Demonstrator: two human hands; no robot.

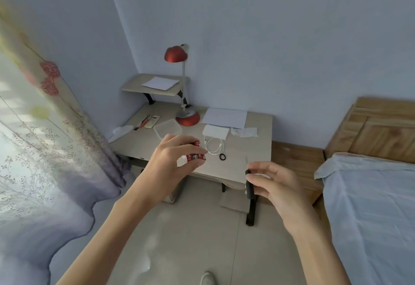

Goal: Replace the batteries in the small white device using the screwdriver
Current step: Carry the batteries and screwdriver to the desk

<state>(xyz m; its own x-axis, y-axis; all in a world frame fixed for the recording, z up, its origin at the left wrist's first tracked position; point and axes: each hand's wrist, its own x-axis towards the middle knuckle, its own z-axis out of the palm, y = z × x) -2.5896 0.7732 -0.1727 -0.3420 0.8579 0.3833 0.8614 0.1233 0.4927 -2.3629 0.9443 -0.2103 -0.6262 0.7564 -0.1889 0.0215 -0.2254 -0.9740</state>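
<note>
My left hand (174, 163) is raised above the front of the desk (253, 149) and pinches red batteries (195, 153) between thumb and fingers. Something white shows under the batteries inside that hand; I cannot tell what it is. My right hand (272, 183) hovers off the desk's front right corner, closed around the black handle of a screwdriver (249, 184), whose thin shaft points up and away. A small white device with buttons (152, 121) lies at the desk's back left beside red pens.
On the desk stand a red lamp (187, 117), a clear plastic box (168, 128), sheets of paper (224, 117), tissues, a coiled white cable (214, 145) and a black ring (222, 156). A curtain hangs at left. A bed (370, 206) fills the right side.
</note>
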